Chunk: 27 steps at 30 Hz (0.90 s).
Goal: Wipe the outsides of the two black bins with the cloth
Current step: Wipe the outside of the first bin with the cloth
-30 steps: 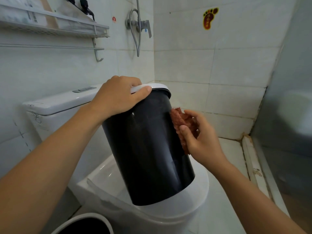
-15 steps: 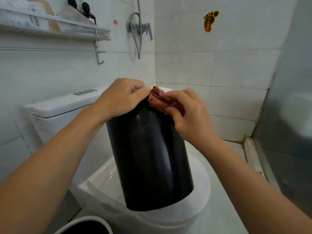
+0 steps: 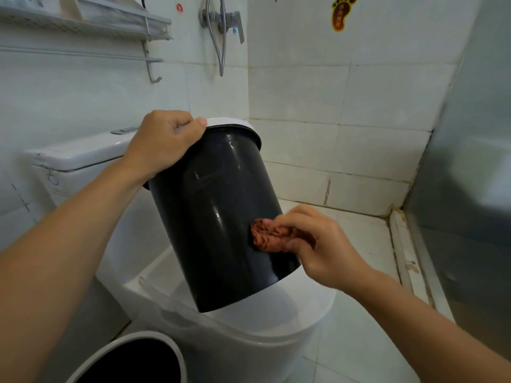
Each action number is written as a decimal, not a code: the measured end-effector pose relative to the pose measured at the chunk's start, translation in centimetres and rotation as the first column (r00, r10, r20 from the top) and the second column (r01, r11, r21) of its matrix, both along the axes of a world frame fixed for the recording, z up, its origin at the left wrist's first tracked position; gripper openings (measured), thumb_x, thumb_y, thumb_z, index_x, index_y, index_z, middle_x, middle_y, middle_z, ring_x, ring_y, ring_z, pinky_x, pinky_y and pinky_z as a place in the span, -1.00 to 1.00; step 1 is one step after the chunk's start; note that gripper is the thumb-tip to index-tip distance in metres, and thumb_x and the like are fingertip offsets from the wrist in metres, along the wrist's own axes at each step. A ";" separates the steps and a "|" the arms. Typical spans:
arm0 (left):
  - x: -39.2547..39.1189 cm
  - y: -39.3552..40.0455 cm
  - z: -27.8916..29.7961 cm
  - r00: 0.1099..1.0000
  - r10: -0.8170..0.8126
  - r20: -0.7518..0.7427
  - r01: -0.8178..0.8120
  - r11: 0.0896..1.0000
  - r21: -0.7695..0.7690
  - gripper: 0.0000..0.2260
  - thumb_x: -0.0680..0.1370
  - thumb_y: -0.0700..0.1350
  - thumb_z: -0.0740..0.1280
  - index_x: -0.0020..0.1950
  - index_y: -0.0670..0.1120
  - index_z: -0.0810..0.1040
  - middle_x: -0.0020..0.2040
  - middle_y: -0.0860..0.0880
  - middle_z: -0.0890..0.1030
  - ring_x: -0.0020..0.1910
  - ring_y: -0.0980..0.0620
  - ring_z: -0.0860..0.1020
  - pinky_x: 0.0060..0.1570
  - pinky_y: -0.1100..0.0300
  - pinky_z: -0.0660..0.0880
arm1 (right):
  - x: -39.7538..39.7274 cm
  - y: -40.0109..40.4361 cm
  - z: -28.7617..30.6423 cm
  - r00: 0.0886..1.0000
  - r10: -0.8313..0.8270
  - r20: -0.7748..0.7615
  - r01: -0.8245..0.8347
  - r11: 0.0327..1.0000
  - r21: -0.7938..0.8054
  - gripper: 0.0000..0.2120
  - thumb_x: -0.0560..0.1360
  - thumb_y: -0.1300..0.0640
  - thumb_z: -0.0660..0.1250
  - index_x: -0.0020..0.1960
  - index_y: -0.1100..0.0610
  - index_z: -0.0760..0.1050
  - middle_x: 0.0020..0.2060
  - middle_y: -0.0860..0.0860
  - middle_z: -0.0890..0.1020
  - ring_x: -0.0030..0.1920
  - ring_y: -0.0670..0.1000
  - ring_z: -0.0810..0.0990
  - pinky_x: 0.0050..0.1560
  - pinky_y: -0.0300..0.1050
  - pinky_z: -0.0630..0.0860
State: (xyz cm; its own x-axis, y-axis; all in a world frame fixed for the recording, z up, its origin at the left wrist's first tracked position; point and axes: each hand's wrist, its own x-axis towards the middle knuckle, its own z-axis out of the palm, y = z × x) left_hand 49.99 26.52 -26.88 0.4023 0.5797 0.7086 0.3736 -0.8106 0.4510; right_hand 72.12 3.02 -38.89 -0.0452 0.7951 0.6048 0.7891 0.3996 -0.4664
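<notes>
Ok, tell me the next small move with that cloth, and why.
Probably sweep the cloth on down to the bin's bottom edge. The right hand presses it low on the tilted wall, while the left hand grips the white rim.

The held bin stood tilted on the toilet lid, in front of the cistern. The left hand was at that bin's rim and the right hand, with the cloth, against its lower right side. The second bin lay below and left of the toilet lid.
</notes>
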 end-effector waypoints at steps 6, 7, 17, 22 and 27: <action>0.2 -0.4 0.0 1.000 0.030 0.003 -0.030 0.999 0.013 -0.53 0.55 0.23 0.27 -0.38 -0.06 0.30 -0.47 0.06 0.23 -0.42 0.05 0.24 -0.31 0.10 0.23 | 2.4 -3.8 0.7 0.999 0.028 -0.038 -0.036 0.977 -0.211 -0.60 0.49 0.41 0.38 0.09 -0.08 0.63 -0.06 -0.15 0.65 0.00 -0.02 0.64 -0.07 -0.17 0.63; 0.2 -0.5 0.0 0.999 0.032 0.000 -0.032 0.999 0.012 -0.54 0.55 0.23 0.27 -0.39 -0.05 0.31 -0.47 0.06 0.24 -0.42 0.05 0.24 -0.31 0.10 0.24 | 2.7 -3.8 1.0 0.994 -0.027 -0.107 0.010 0.988 -0.152 -0.58 0.49 0.43 0.38 0.07 -0.08 0.62 -0.08 -0.14 0.66 -0.02 -0.01 0.65 -0.07 -0.15 0.64; -0.1 -0.8 0.2 0.999 0.048 -0.022 -0.048 0.999 0.001 -0.55 0.55 0.25 0.24 -0.39 -0.03 0.33 -0.48 0.07 0.27 -0.43 0.06 0.27 -0.30 0.11 0.27 | -0.7 0.4 2.4 0.937 -0.103 -0.334 0.133 0.989 0.067 -0.58 0.54 0.33 0.43 0.07 -0.23 0.58 -0.07 -0.21 0.68 -0.03 -0.07 0.64 -0.02 -0.19 0.60; 0.4 -1.5 0.4 0.998 0.060 -0.035 -0.060 0.998 0.019 -0.57 0.54 0.24 0.25 -0.41 0.01 0.34 -0.48 0.06 0.28 -0.43 0.05 0.26 -0.33 0.10 0.26 | -1.9 1.0 2.9 0.988 -0.112 -0.105 0.117 0.992 0.049 -0.65 0.53 0.34 0.41 0.15 -0.07 0.62 -0.01 -0.17 0.63 0.03 -0.15 0.57 0.01 -0.35 0.49; 0.8 -1.7 0.6 0.998 0.034 -0.044 -0.032 0.999 0.032 -0.59 0.57 0.20 0.27 -0.42 0.06 0.39 -0.49 0.09 0.34 -0.43 0.07 0.30 -0.33 0.10 0.26 | -2.4 -1.6 2.2 0.988 -0.039 0.149 0.058 0.990 -0.129 -0.61 0.52 0.32 0.36 0.19 -0.11 0.59 -0.01 -0.25 0.56 0.02 -0.16 0.53 0.01 -0.26 0.54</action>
State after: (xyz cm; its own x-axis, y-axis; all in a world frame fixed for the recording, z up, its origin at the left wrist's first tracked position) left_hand 50.81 24.78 -26.30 0.4148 0.5709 0.7086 0.4197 -0.8110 0.4077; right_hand 69.74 1.43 -36.66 -0.0846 0.8711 0.4838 0.8694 0.3018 -0.3912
